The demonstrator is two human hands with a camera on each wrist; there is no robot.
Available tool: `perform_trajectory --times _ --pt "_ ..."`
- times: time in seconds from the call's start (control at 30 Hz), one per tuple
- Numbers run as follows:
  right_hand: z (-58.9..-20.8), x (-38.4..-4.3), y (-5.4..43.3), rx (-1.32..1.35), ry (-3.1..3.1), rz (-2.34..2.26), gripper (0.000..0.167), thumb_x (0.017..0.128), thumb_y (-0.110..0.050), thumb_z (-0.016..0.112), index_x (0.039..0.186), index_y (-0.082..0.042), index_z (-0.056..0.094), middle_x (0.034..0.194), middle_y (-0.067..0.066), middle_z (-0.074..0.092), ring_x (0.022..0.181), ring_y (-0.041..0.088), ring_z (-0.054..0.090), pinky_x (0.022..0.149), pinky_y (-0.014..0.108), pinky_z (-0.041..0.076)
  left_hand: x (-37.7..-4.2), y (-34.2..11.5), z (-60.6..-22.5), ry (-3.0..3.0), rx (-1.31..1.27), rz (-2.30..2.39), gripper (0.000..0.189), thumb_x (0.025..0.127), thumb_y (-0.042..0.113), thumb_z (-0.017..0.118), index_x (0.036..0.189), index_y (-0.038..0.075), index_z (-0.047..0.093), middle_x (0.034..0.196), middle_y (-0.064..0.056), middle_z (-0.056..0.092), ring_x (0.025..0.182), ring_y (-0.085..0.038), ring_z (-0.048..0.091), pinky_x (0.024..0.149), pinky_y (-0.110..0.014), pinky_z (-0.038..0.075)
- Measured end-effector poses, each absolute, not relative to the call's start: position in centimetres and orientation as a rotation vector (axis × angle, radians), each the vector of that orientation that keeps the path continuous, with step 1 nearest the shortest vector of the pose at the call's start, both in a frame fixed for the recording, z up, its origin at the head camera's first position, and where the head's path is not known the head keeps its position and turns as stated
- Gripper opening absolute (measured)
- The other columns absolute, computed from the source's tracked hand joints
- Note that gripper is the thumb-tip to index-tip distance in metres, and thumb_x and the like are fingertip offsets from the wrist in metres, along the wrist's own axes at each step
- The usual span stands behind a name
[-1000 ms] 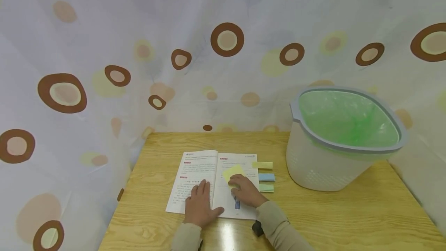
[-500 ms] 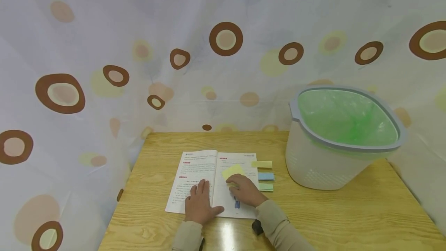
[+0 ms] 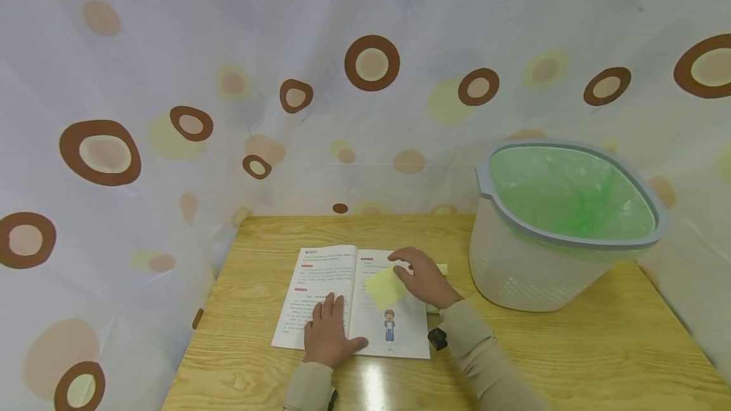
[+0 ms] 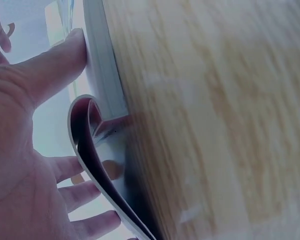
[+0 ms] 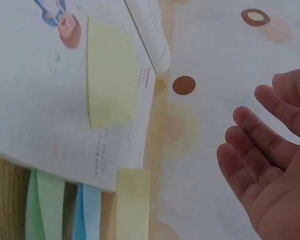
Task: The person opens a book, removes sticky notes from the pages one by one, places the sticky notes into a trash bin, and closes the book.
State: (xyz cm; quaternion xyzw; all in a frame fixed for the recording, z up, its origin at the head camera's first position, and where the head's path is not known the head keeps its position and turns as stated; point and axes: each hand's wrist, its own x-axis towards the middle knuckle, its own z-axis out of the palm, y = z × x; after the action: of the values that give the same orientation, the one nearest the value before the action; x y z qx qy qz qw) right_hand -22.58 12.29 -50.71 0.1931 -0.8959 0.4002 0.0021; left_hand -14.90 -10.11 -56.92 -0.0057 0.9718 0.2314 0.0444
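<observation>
An open book lies on the wooden table, with printed text and a small cartoon figure on its right page. My left hand rests flat with spread fingers across the left page and the fold, its thumb on the right page. A yellow sticky note sits tilted on the right page. Just above that page hovers my right hand, fingers loosely bent; the right wrist view shows nothing in it. Yellow, blue and green sticky tabs jut from the page's outer edge.
A white basket with a grey rim and a green liner stands at the right of the table. A sheet with brown and yellow dots hangs behind and at the sides.
My right hand has come off the yellow sticky note and moved up and to the right, uncovering the note and the cartoon figure. My left hand has stayed in place.
</observation>
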Motion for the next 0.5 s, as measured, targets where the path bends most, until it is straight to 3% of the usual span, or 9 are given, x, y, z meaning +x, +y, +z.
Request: perform_trajectory --times 0.27,0.5 --pt "-50.9 -24.4 15.3 0.505 -2.788 1.121 0.030 0.097 -0.009 0.058 0.124 0.002 0.065 0.128 0.021 0.065 0.126 0.041 0.056 0.108 0.058 0.042 -14.7 -10.1 -57.0 2.971 -0.003 0.706 0.105 0.068 0.053 0.085 0.150 0.006 0.039 0.158 -0.018 0.035 0.143 -0.045 0.035 0.107 -0.067 0.038" --pt "-52.3 -25.0 16.7 0.432 -2.844 1.106 0.031 0.097 -0.006 0.057 0.125 0.004 0.063 0.128 0.024 0.064 0.124 0.044 0.055 0.103 0.058 0.046 -14.7 -10.1 -56.9 2.968 -0.006 0.715 0.104 0.068 0.052 0.084 0.149 0.006 0.039 0.158 -0.018 0.035 0.143 -0.046 0.034 0.107 -0.068 0.037"
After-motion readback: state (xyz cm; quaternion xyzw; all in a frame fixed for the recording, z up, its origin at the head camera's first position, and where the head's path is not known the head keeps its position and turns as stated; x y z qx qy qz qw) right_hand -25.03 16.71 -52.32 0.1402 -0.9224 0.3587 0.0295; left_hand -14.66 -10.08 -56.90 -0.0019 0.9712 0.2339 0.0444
